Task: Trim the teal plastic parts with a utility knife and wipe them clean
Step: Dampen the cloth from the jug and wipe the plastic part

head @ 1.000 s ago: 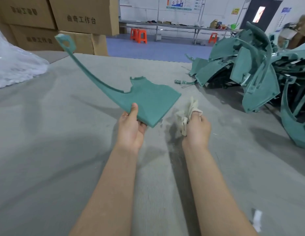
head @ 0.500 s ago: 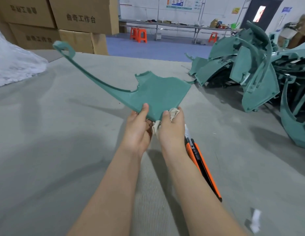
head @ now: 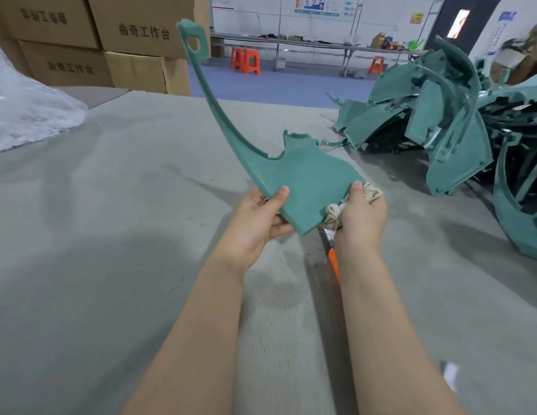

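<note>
A teal plastic part (head: 306, 178) with a flat wide body and a long thin arm ending in a loop is held up above the grey table (head: 111, 235). My left hand (head: 258, 223) grips its lower left edge, thumb on top. My right hand (head: 361, 217) holds a crumpled off-white cloth (head: 336, 211) against the part's lower right edge, thumb on the teal surface. An orange utility knife (head: 333, 259) lies on the table below my right wrist, mostly hidden by the forearm.
A heap of teal plastic parts (head: 447, 130) fills the table's right side. Clear plastic bagging (head: 27, 115) lies at the far left, with cardboard boxes (head: 135, 40) stacked behind. A small white scrap (head: 450, 374) lies near the right front.
The part's long arm has swung up from nearly flat to steeply raised. My right hand with the cloth moved from beside the part onto its lower right edge.
</note>
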A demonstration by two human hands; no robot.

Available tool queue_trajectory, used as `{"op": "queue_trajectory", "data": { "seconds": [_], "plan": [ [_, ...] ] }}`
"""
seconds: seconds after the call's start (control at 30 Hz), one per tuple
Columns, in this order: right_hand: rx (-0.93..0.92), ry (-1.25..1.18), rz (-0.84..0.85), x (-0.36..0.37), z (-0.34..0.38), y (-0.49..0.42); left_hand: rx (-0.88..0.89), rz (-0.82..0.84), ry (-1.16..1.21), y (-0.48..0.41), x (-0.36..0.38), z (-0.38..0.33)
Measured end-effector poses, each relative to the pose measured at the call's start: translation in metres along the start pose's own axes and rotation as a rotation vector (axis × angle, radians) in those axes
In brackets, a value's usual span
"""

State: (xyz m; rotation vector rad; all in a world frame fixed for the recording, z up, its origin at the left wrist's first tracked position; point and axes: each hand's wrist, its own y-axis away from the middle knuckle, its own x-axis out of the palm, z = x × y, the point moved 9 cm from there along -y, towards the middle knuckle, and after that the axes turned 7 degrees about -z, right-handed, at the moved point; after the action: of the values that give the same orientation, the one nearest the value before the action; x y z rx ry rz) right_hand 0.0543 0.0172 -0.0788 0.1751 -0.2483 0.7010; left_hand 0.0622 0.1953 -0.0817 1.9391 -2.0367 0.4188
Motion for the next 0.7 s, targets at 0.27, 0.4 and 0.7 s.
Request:
{"op": "queue_trajectory", "data": {
  "seconds": [0.27,0.4,0.7],
  "plan": [
    [-0.406,0.251,0.081,0.011,0.041,0.030,0.035,-0.217,0.168,-0.004,-0.029,-0.009],
    [-0.657,0.499,0.527,0.057,0.032,0.082,0.053,-0.214,0.204,-0.003,-0.028,-0.011],
    [-0.762,0.721,0.228,0.036,0.030,0.054,0.016,-0.166,0.023,-0.002,-0.015,-0.005]
  ]
}}
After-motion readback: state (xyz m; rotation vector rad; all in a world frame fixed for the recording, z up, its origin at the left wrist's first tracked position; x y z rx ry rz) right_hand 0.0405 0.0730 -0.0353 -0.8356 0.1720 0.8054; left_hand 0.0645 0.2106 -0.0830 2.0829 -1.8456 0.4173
